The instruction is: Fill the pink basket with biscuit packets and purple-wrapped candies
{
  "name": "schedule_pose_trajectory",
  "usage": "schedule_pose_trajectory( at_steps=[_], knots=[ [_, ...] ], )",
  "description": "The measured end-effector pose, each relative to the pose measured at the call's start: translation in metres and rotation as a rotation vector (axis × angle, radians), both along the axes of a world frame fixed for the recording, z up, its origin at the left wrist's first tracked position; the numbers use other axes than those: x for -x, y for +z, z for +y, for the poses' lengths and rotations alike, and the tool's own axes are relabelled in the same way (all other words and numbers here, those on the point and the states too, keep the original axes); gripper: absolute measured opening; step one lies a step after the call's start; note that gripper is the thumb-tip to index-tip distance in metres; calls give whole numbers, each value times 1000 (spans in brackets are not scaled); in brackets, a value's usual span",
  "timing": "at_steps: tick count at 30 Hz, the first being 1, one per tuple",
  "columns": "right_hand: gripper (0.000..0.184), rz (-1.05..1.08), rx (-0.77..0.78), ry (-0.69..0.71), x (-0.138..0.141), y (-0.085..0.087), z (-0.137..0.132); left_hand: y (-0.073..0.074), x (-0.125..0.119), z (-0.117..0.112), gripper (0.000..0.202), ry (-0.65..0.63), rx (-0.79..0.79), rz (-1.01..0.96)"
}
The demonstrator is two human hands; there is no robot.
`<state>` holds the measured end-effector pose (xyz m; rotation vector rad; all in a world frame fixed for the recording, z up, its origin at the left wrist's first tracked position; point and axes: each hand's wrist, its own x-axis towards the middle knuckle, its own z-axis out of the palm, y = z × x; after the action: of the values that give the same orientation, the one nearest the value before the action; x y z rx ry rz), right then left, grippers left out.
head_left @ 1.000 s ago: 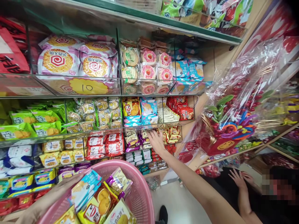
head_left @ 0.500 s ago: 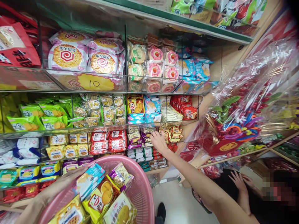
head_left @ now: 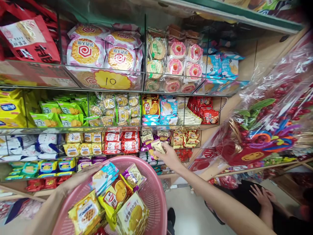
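Between the thumb and fingers of my right hand (head_left: pixel 171 158) is a small cream-and-purple snack packet (head_left: pixel 156 148), held in front of the lower shelf and just above the far rim of the pink basket. My left hand (head_left: pixel 77 178) grips the left side of the pink plastic basket (head_left: pixel 160 199); its fingertips are partly hidden. In the basket lie a yellow cookie packet (head_left: pixel 86 213), a blue-and-white packet (head_left: pixel 105 178), a yellow-and-brown biscuit packet (head_left: pixel 114 197), a cream biscuit packet (head_left: pixel 133 215) and a purple-edged packet (head_left: pixel 134 176). More purple-and-cream packets (head_left: pixel 146 137) sit in a shelf compartment behind.
Clear-fronted shelves hold rows of wrapped biscuits, with a yellow price tag (head_left: pixel 111 80) marked 10. To the right stands a red bouquet-like decoration (head_left: pixel 254 147) in clear wrap. Another person's hands (head_left: pixel 262 197) rest at the lower right, beyond my right forearm.
My right hand has drawn back from the shelf compartment toward the basket with a snack packet in its fingers. The view has shifted, and my left hand stays on the basket.
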<state>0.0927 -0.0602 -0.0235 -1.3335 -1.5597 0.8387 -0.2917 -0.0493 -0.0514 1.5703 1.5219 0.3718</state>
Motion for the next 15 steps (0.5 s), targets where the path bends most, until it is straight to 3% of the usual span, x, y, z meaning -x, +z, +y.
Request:
schedule_pose_trajectory(
  at_steps=[3, 6, 10, 13, 15],
  knots=[
    [30, 267, 211, 98, 17, -4, -8, 4, -3, -1, 53, 45, 61, -36],
    [34, 319, 305, 137, 31, -11, -16, 5, -7, -1, 65, 72, 91, -56],
    [37, 190, 311, 212, 51, -25, -23, 1, -10, -5, 76, 99, 88, -88],
    [32, 14, 213, 229, 65, -35, -29, -1, -12, -8, 76, 173, 17, -76],
    [36, -85, 141, 216, 73, -39, -32, 1, -12, -9, 72, 158, 10, -58]
  ],
)
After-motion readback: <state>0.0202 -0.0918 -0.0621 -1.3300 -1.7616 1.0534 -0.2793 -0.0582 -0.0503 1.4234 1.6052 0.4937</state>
